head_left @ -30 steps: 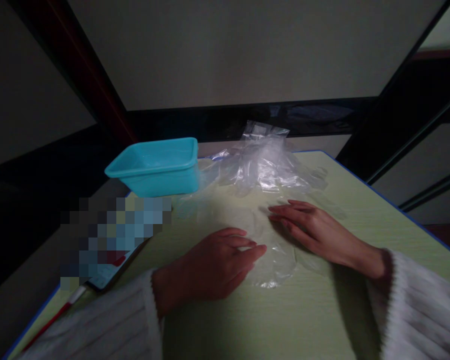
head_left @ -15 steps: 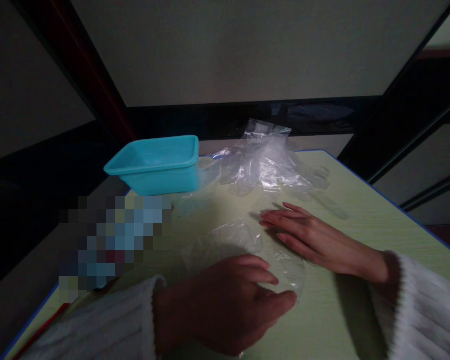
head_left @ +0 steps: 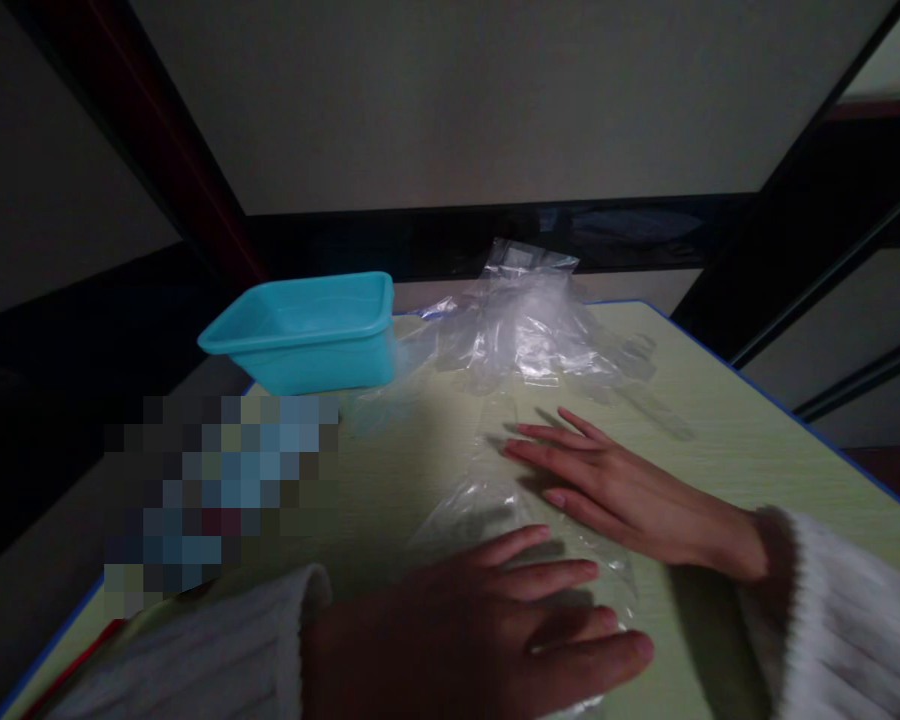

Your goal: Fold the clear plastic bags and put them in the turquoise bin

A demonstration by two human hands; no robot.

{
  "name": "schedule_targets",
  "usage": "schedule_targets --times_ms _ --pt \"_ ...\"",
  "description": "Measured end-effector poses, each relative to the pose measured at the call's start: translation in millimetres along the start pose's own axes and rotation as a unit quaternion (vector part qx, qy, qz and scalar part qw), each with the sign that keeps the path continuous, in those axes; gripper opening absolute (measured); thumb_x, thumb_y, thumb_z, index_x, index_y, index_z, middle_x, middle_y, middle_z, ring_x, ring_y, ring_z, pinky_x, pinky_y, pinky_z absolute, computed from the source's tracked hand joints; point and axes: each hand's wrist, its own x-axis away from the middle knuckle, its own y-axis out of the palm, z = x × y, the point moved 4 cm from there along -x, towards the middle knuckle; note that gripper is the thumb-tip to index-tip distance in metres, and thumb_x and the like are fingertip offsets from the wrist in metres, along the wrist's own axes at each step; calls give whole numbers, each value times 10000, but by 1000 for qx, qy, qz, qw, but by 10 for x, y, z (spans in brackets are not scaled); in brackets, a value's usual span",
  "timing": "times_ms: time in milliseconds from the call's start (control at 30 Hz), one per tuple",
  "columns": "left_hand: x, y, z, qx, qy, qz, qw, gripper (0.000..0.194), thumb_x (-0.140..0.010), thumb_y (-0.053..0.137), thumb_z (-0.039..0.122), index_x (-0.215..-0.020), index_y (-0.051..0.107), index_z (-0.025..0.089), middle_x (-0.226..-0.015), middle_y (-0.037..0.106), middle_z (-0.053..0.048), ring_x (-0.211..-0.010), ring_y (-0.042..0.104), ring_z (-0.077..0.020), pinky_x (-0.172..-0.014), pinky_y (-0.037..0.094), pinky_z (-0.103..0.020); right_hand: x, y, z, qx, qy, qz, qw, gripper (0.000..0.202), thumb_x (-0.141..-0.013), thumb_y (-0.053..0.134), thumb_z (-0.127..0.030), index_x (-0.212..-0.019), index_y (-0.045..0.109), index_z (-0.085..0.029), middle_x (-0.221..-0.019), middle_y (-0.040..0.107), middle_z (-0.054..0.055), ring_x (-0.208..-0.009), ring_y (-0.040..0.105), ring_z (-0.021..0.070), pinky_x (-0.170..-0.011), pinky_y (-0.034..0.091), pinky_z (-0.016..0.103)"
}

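Note:
A thin clear plastic disposable glove [head_left: 461, 515] lies flat on the table, with a narrow finger-like part stretching away from me. Over its near part is my left hand [head_left: 487, 620], palm down with the fingers spread. My right hand [head_left: 607, 485] rests at its right edge, fingers extended and slightly apart. Neither hand grips anything. Part of the glove is hidden beneath both hands.
A pile of crumpled clear plastic gloves [head_left: 532, 330] sits at the table's far side. Left of it stands a turquoise plastic basin [head_left: 315, 360]. A blurred-out patch [head_left: 232, 490] covers items at the left. The light table [head_left: 735, 450] has a blue edge.
My left hand has slid right and toward me, and its fingers have spread out. My right hand's fingers have parted a little. The glove between them lies more stretched out.

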Motion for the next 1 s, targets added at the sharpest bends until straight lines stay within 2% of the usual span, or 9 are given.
schedule_targets --times_ms 133,233,433,567,633,767,900,933,1000 --pt "63 -70 -103 -2 1 69 998 422 -949 289 365 -1201 456 70 -1095 658 -115 -1153 507 -186 -1085 217 -357 20 -76 26 36 6 45 998 348 -941 338 -237 -1266 442 -166 -1271 552 91 -1221 451 194 -1084 211 505" --pt "89 -74 -148 -13 -13 89 996 405 -943 283 342 -1117 520 63 -1011 684 -133 -1019 600 -192 -1074 240 -350 17 -84 29 39 8 53 998 320 -942 336 -232 -1219 480 -162 -1216 594 89 -1158 514 193 -1071 244 504" --pt "51 -33 -107 8 -4 27 1000 397 -934 308 397 -1125 513 116 -1011 685 -95 -1001 600 -187 -1049 280 -339 -8 -29 41 21 31 19 999 350 -945 352 -255 -1276 434 -178 -1275 548 82 -1202 469 198 -1073 225 519" --pt "1 -5 -25 7 2 -14 1000 276 -939 356 275 -1128 503 138 -1028 678 -56 -996 591 -148 -1053 263 -309 -25 12 44 10 32 4 999 414 -952 337 -298 -1347 347 -173 -1311 515 92 -1237 429 205 -1080 199 531" --pt "-16 27 19 3 -1 -24 1000 250 -942 355 204 -1147 487 147 -1042 674 -30 -1029 570 -134 -1061 248 -311 -36 30 42 11 31 -4 999 431 -955 326 -309 -1361 322 -164 -1331 493 95 -1255 406 206 -1081 194 532" --pt "-19 83 72 13 2 -17 1000 240 -942 382 216 -1158 478 172 -1061 668 -4 -1087 539 -123 -1081 227 -306 -37 7 57 29 30 5 999 416 -951 327 -300 -1341 351 -156 -1335 489 92 -1247 417 209 -1073 214 538" --pt "22 -4 -37 9 -26 61 998 265 -928 390 258 -1157 476 154 -1037 679 -38 -1111 536 -150 -1093 213 -339 12 -118 129 57 59 85 993 340 -941 299 -237 -1162 539 -144 -1241 573 107 -1145 526 220 -1055 255 537" --pt "41 -50 -97 5 -43 98 994 305 -918 398 306 -1155 473 130 -1062 669 -72 -1125 528 -174 -1093 213 -366 27 -144 151 59 70 104 990 342 -937 289 -225 -1117 569 -141 -1206 597 114 -1110 555 223 -1050 265 535" --pt "89 -117 -262 -28 -116 144 982 307 -912 390 249 -1174 450 100 -1151 621 -121 -1155 504 -188 -1086 225 -394 45 -162 189 57 90 119 987 355 -933 275 -212 -1074 591 -136 -1153 629 121 -1044 600 224 -1045 277 532"
